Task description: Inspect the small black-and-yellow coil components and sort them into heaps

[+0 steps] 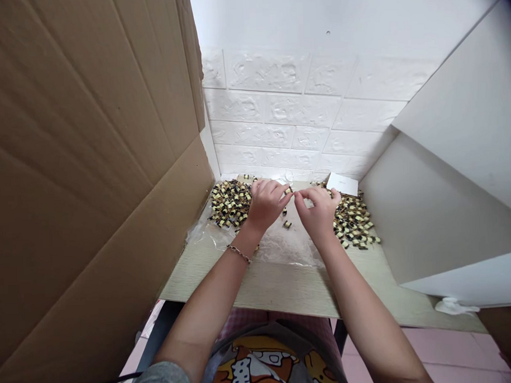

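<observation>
My left hand (pixel 269 202) is closed in a pinch over the middle of the table, at a small yellow-and-black coil part (pixel 288 190). Fingertip to fingertip with it, my right hand (pixel 317 210) also pinches; whatever lies between its thumb and forefinger is too small to make out. Left of my hands is a heap of similar coil parts (pixel 231 202), each with a pale yellow middle and black ends. A second heap (pixel 355 224) spreads beside my right hand, with thin brownish leads showing. One loose coil part (pixel 287 224) lies below my fingers.
Clear plastic sheeting (pixel 278 249) covers part of the pale wooden table (pixel 279 288). A tall cardboard wall (pixel 112 163) closes off the left side, and white panels (pixel 440 207) stand at right. A white card (pixel 342 184) rests behind the right heap, before the brick-patterned wall (pixel 278 109).
</observation>
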`<state>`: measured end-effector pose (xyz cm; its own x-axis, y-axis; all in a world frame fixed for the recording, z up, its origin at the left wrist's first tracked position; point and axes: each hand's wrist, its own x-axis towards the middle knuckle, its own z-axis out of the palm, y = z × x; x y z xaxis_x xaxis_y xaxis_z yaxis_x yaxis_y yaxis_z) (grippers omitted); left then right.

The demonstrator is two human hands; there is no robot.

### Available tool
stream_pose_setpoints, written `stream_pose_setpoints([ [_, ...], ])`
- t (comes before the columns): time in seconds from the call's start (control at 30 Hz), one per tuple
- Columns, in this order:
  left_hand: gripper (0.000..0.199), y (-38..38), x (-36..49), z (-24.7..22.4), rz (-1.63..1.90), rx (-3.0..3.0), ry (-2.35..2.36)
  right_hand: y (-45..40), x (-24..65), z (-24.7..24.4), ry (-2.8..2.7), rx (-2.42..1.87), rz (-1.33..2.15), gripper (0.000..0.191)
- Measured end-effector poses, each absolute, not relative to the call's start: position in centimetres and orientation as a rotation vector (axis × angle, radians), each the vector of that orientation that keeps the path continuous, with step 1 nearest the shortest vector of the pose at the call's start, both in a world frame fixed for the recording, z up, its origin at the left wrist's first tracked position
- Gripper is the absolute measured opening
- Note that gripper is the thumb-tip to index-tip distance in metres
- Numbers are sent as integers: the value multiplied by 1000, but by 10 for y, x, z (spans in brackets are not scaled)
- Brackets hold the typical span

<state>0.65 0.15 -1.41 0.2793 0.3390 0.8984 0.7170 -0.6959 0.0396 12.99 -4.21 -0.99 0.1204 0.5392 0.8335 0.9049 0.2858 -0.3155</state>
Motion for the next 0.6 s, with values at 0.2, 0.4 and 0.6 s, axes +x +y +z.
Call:
stream_pose_setpoints([
  [0.2,17,0,6,-14,-1370,-2202,-947,-43,129,-7,-1456,-1403,-410,19],
  [0.4,17,0,7,-15,-1363,-2197,-930,-43,129,-6,-1416,-1391,-384,20],
  [0.6,17,-1,8,-15,-1350,-2203,-914,-43,129,-5,-1367,-1409,-343,20],
])
